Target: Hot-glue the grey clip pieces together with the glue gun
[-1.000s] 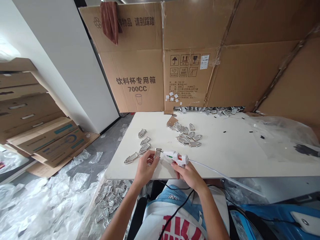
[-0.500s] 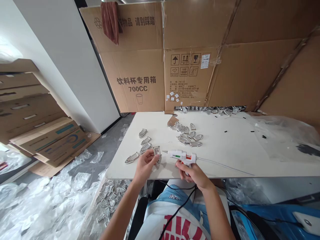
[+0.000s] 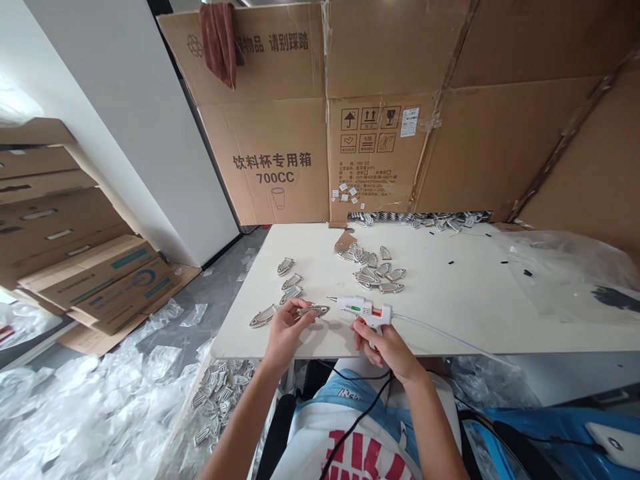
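Observation:
My left hand [image 3: 286,331] is closed on a small silver metal frame [image 3: 320,311], pinched between thumb and fingers and turned so it looks thin. In my right hand [image 3: 383,345] is a white glue gun [image 3: 363,309], its nozzle pointing left, just above and beside the frame's right end. I cannot tell whether the tip touches it. A clear glue stick [image 3: 445,332] trails out of the gun's back to the right. Several similar metal frames [image 3: 291,281] lie left of and beyond my left hand. A further heap of metal frames [image 3: 373,275] sits mid-table.
The white table [image 3: 430,267] backs onto a cardboard wall [image 3: 280,133]. More metal parts [image 3: 445,221] show through a gap beneath it. Small black bits [image 3: 528,273] and a clear plastic sheet [image 3: 565,280] lie at right. Below the left edge is a pile of metal parts [image 3: 220,400].
My left hand has turned the metal frame from facing me to nearly edge-on. The glue gun has shifted slightly up and left, with its nozzle now closer to the frame.

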Demonstrator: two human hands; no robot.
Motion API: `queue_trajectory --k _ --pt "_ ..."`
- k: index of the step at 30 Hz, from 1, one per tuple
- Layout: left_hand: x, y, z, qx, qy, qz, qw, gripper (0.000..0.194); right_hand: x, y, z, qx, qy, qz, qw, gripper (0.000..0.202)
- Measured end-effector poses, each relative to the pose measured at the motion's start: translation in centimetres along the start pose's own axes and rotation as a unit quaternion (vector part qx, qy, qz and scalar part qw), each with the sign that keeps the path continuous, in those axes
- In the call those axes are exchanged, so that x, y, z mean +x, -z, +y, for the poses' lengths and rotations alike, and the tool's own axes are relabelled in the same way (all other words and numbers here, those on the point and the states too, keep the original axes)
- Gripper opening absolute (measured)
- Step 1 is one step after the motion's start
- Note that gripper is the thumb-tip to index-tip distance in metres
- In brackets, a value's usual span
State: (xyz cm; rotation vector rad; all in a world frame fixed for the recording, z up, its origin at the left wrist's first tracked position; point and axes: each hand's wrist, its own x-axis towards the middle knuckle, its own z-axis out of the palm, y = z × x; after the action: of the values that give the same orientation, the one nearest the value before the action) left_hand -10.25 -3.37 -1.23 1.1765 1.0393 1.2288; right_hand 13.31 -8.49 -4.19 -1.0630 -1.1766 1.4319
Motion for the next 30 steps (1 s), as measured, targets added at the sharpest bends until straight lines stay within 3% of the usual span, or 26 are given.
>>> queue_trajectory --k 9,15,30 --pt "-0.1 -0.3 -0.3 0.011 0.009 0.010 1.000 0.050 -0.1 0.0 0.2 -0.003 0.019 -0.007 1.000 0.046" --pt "0.4 -0.3 -0.6 0.036 -0.026 0.038 0.998 0.049 -0.2 0.0 0.3 -0.021 0.011 -0.004 1.000 0.048" --pt "0.2 -0.4 -0.4 0.030 0.013 0.047 0.998 0.055 -0.5 -0.7 -0.7 -0.106 -0.003 0.000 0.994 0.043"
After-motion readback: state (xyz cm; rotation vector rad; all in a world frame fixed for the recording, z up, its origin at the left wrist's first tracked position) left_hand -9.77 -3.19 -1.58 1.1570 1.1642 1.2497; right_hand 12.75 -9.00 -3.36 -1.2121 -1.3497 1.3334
